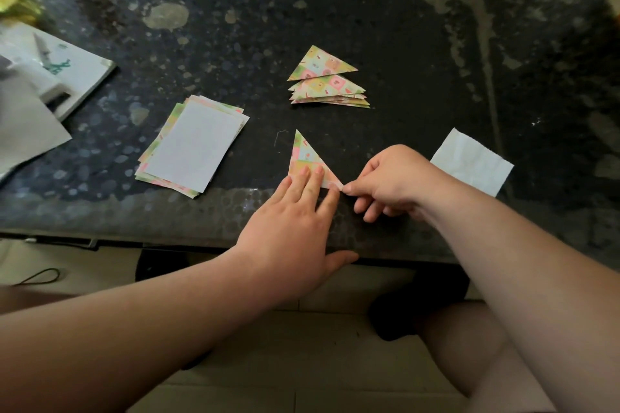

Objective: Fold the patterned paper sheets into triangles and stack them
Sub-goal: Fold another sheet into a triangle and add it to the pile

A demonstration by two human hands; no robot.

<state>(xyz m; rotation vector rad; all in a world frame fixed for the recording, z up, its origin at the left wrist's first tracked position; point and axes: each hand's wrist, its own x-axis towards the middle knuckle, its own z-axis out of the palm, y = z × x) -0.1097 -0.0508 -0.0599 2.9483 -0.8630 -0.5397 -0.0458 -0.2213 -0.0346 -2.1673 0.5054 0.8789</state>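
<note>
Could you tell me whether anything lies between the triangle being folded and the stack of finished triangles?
Nothing visible does: only bare tabletop separates the triangle, pinched by the right hand, from the stack of triangles beyond it. The unfolded sheets lie off to the left.

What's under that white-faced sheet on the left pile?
Pink and green edges of patterned sheets fan out beneath the white-faced sheet. Their faces and number are covered.

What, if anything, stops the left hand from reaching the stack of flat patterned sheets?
Probably nothing, so yes. The left hand presses the folded triangle, and only bare tabletop lies between it and the stack of flat sheets. It would first have to lift off the triangle.
</note>
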